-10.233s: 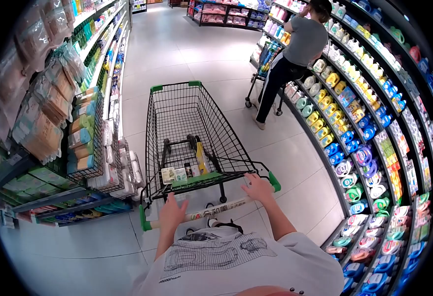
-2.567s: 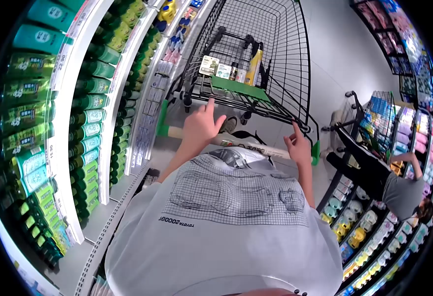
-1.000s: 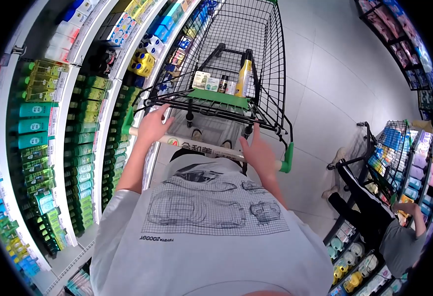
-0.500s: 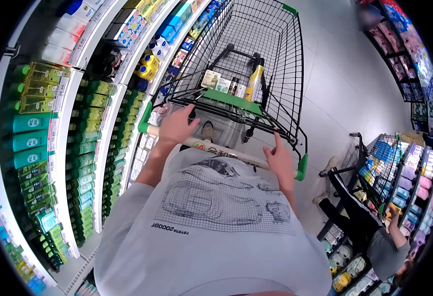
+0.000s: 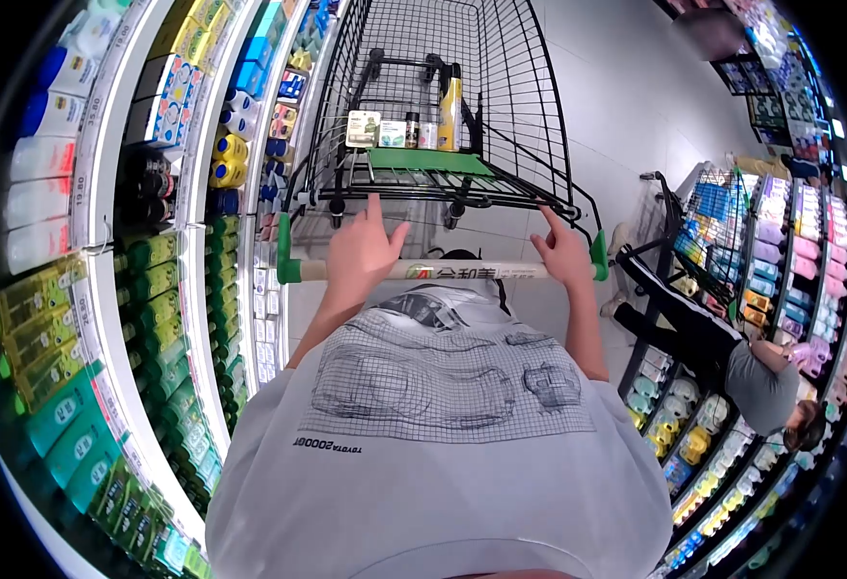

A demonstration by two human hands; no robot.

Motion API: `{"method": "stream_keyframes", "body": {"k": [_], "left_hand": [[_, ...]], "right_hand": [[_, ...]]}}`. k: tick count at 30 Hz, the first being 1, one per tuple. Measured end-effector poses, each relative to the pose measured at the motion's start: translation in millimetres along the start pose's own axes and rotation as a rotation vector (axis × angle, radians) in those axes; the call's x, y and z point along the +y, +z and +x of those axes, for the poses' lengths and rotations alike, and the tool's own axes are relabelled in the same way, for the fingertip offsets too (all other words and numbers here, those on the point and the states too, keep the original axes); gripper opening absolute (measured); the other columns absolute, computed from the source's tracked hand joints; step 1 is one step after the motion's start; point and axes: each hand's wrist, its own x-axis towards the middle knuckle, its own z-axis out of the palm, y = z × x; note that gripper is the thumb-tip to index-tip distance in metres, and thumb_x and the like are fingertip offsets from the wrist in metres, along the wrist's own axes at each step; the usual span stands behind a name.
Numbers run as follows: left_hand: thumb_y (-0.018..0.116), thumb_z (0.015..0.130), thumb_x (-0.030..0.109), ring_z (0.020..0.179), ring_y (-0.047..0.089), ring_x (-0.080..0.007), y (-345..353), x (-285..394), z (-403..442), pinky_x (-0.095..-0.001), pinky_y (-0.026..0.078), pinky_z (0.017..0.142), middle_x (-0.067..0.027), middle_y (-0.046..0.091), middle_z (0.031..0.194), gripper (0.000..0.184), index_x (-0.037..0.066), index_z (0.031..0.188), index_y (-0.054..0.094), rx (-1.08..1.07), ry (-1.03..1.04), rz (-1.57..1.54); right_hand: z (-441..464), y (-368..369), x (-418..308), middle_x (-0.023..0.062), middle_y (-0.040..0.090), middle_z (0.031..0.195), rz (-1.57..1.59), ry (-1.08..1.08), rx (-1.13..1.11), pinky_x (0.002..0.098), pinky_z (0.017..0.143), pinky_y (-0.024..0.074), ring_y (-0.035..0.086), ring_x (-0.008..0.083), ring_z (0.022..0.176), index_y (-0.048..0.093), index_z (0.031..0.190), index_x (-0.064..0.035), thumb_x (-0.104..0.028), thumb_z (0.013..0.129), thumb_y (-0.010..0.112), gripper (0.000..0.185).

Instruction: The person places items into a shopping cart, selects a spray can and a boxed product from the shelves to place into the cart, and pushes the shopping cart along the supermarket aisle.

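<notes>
A black wire shopping cart (image 5: 542,106) stands in front of me, with a pale handle bar (image 5: 462,271) between green end pieces. My left hand (image 5: 364,243) rests over the left part of the bar, index finger stretched forward and thumb apart. Near the right end, my right hand (image 5: 563,253) lies on the bar, its index finger also extended and its thumb apart. Neither hand appears wrapped around it. Behind the cart's green flap (image 5: 428,162) stand a yellow bottle (image 5: 450,116), a white and green box (image 5: 363,128) and several smaller packages.
Shelves (image 5: 105,125) of bottles and boxes run close along the left. On the right, a person in a grey top (image 5: 763,386) stands beside another cart (image 5: 713,217) and stocked shelves (image 5: 800,251). Grey tiled floor (image 5: 602,116) lies between.
The cart now appears straighter and farther up in my view. Both hands remain on the bar. The left shelves have shifted left and downward; the other person appears slightly lower.
</notes>
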Motion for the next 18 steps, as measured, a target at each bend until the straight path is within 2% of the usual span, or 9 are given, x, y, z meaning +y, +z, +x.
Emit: {"method": "stream_keyframes", "body": {"k": [4,15,18], "left_hand": [[0.055,0.084,0.044,0.075,0.063,-0.0342,-2.4,3.0,9.6,-0.0422,0.051,0.065,-0.0177,0.063,0.088,0.066,-0.003,0.128,0.040,-0.024,-0.012,0.024],[0.053,0.084,0.046,0.081,0.063,-0.0338,-6.2,13.7,44.1,-0.0420,0.051,0.069,-0.0199,0.062,0.096,0.070,-0.003,0.131,0.036,-0.083,-0.034,0.022],[0.055,0.084,0.045,0.079,0.063,-0.0338,-5.3,15.9,51.5,-0.0421,0.051,0.068,-0.0190,0.061,0.095,0.069,0.000,0.132,0.036,-0.038,-0.033,0.002]], "right_hand": [[12.1,-4.3,1.4,0.0080,0.059,0.063,-0.029,-0.011,-0.008,0.0401,0.059,0.0466,0.058,0.0269,0.060,0.040,0.135,-0.0304,-0.030,0.080,0.061,0.059],[47.3,-24.8,-2.5,0.0071,0.062,0.069,-0.060,0.027,-0.046,0.0396,0.065,0.0483,0.061,0.0274,0.069,0.036,0.137,-0.0309,-0.037,0.080,0.060,0.062],[52.2,-30.3,-6.1,0.0067,0.058,0.062,-0.040,-0.036,-0.020,0.0360,0.057,0.0438,0.056,0.0238,0.057,0.036,0.138,-0.0248,-0.034,0.079,0.063,0.065]]}}
